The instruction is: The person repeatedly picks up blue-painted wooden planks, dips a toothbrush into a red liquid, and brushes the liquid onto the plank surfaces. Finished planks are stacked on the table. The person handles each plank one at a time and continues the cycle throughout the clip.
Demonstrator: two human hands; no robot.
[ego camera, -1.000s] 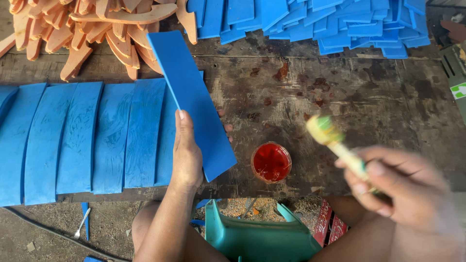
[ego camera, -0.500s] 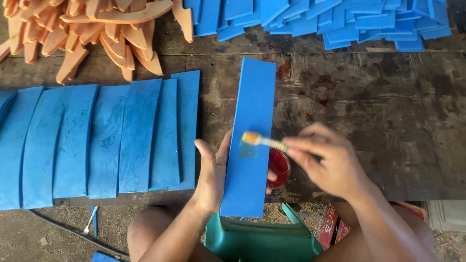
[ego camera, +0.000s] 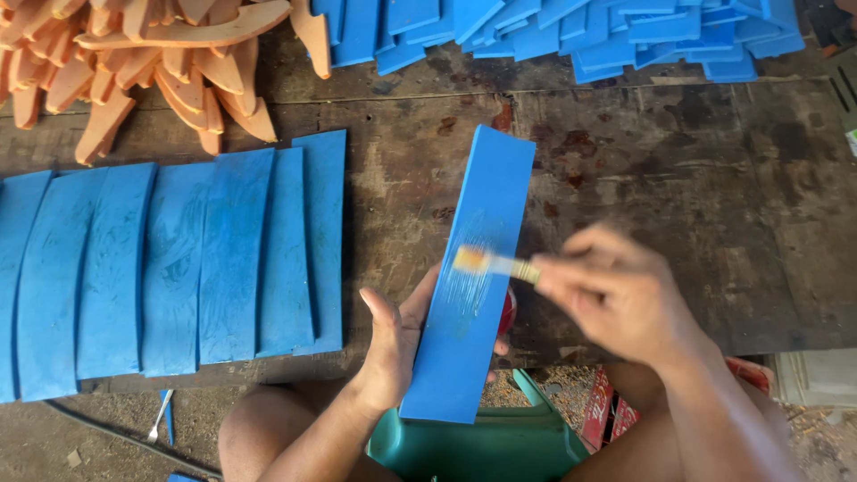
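While the head camera looks straight down, the left hand (ego camera: 397,344) grasps one long blue foam strip (ego camera: 473,277) from beneath, thumb at its left edge and fingers curled under it, so the strip slants up over the near edge of the dark wooden workbench (ego camera: 678,196), its lower end above the green plastic stool (ego camera: 482,442). The right hand (ego camera: 625,299) is clenched around one small brush (ego camera: 495,264), its yellowish bristles touching the strip's upper face, where a wet sheen shows. One small red pot (ego camera: 507,312) peeks out just behind the strip, mostly hidden. On the bench to the left lie six blue strips (ego camera: 178,268) side by side, edges overlapping, the outermost cut off by the frame. Beyond them, at the far left corner, sits a heap of orange curved pieces (ego camera: 152,62), too tangled to count. Along the far edge to the right runs a pile of smaller blue pieces (ego camera: 571,31), likewise too many to count. Both bare knees show at the bottom, and a red packet (ego camera: 607,411) lies on the ground by the right one.
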